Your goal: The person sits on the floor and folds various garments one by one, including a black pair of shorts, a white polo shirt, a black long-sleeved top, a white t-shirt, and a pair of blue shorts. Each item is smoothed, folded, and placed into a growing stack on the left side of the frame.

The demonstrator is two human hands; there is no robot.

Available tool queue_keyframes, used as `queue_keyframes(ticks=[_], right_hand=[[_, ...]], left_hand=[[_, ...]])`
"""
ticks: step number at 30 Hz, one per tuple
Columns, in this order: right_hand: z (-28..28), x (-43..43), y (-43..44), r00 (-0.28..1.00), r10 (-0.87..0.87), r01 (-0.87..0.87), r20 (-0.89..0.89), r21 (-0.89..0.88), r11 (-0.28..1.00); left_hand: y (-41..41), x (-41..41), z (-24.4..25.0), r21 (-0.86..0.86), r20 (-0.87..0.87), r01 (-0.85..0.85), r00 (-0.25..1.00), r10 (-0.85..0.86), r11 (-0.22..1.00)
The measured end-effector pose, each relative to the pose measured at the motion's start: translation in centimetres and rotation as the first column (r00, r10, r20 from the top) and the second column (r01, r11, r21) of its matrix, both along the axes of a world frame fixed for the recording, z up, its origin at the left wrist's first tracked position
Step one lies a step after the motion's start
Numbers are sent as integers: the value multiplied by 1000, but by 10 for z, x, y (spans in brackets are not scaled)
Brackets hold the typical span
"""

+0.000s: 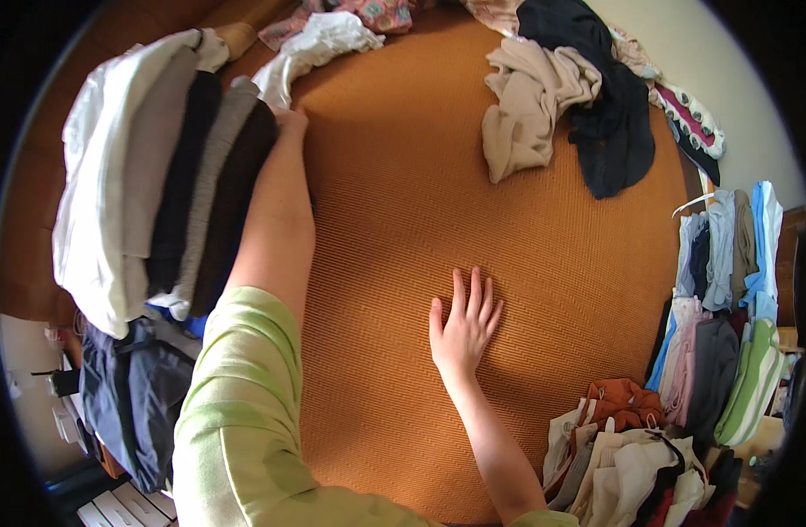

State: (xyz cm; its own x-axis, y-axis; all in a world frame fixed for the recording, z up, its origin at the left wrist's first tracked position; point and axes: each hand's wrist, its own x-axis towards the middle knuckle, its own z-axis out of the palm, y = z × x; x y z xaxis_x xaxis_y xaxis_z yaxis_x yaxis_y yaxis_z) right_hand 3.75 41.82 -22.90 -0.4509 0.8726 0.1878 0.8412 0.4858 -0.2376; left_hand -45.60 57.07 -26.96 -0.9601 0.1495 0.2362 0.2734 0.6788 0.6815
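My left arm, in a light green sleeve, stretches far forward along a folded stack of clothes (172,151) in white, grey, black and dark brown. At its end my left hand (291,118) is partly hidden beside the stack, right by a crumpled white garment (317,46). Whether its fingers grip the cloth cannot be seen. Palm down, my right hand (467,326) lies on the orange-brown woven mat (383,244), fingers apart and holding nothing. A beige knit garment (535,99) and a black garment (614,132) lie loosely farther forward on the mat.
Upright folded clothes (719,329) line the right edge. Nearer, cream trousers (627,468) and a rust-orange garment (623,402) are bunched together. Dark navy clothing (139,395) hangs at lower left. A patterned pink cloth (383,13) lies at the far edge.
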Motion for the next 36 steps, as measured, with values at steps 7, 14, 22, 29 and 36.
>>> queue_keyframes(ticks=[7, 14, 22, 29, 36], right_hand=[[1, 1, 0, 1000, 8, -7, -19, 48, 999], [-14, 9, -2, 985, 18, -3, -170, 88, 996], [17, 39, -123, 313, -591, -365, -744, -668, 648], [30, 135, -249, 496, -728, -463, -472, -854, 238], [152, 170, -286, 307, -748, -645, -588, -707, 291]], left_hand=[[6, 96, 35, -388, -63, 383, 896, -439, 838], [-179, 389, -4, -606, -323, 642, 341, -883, 470], [-401, 474, 77, -282, 341, 856, 511, -789, 432], [-535, 499, 100, -343, -276, 845, 326, -904, 410], [-583, 448, 131, -7, -305, 915, 382, -872, 403]])
